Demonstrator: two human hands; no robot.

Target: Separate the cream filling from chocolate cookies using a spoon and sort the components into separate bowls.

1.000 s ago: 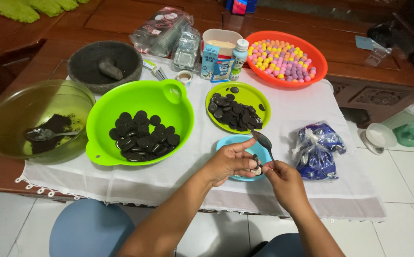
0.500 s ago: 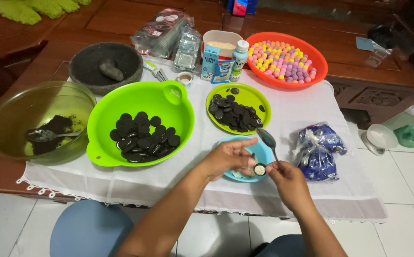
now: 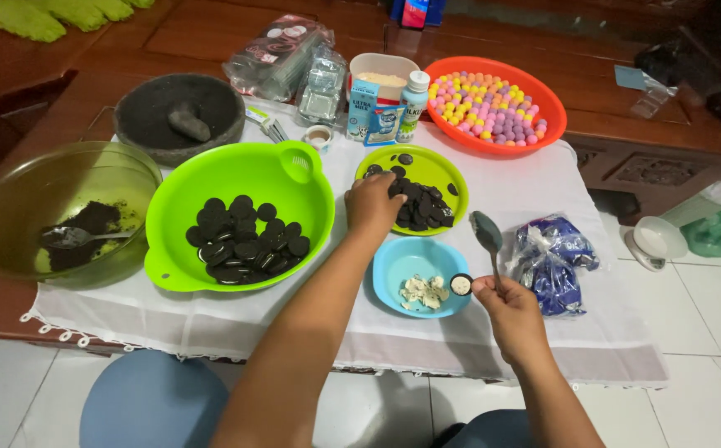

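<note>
My right grip [image 3: 505, 305] pinches two things at once: a dark cookie half [image 3: 461, 284] with white cream facing up, held at the fingertips, and a spoon [image 3: 488, 236] whose handle runs through the fist with its bowl pointing up and away; the cookie half sits just to the left of that grip, over the right rim of the small blue bowl [image 3: 393, 267]; inside that bowl lies a heap of scraped white cream [image 3: 423, 292]; my left grip [image 3: 372, 203] is further away and to the left of the right one, fingers curled down onto the dark cookies [image 3: 423, 205] piled on the small green plate [image 3: 443, 168]; whether it has closed on one I cannot tell, since the back of the hand hides the fingertips; left of that grip stands the big green bowl [image 3: 211, 178] with a layer of dark cookie halves [image 3: 244, 241]; further left, an olive bowl [image 3: 12, 195] with dark crumbs and a second spoon [image 3: 70, 237]; beyond it, a stone mortar [image 3: 179, 116] with its pestle; right of my right grip lies a blue wrapper [image 3: 553, 261]; far beyond, an orange basin [image 3: 534, 91] of coloured balls [image 3: 485, 104]; all rest on a white cloth [image 3: 534, 187] over the wooden surface [image 3: 203, 37].
</note>
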